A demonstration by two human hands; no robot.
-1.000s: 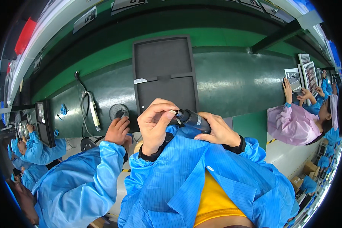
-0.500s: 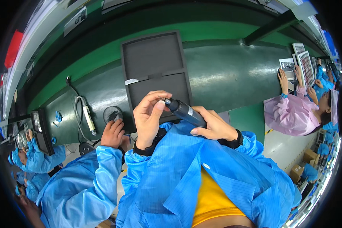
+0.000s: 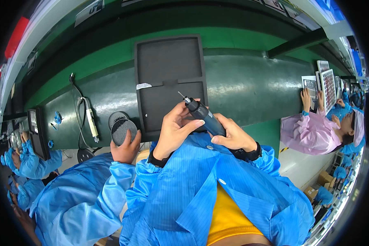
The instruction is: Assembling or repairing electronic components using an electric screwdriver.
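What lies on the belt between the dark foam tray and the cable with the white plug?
In the head view, two round dark discs lie there; a co-worker's hand holds the nearer one.

dark blue-black driver; black tray; green belt; blue striped sleeves

Both hands are up in front of the chest (blue sleeves on both arms): left hand fingers curled, right hand closed tight.

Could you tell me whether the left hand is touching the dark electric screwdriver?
Touching: the head view shows the left hand with its thumb against the screwdriver barrel.
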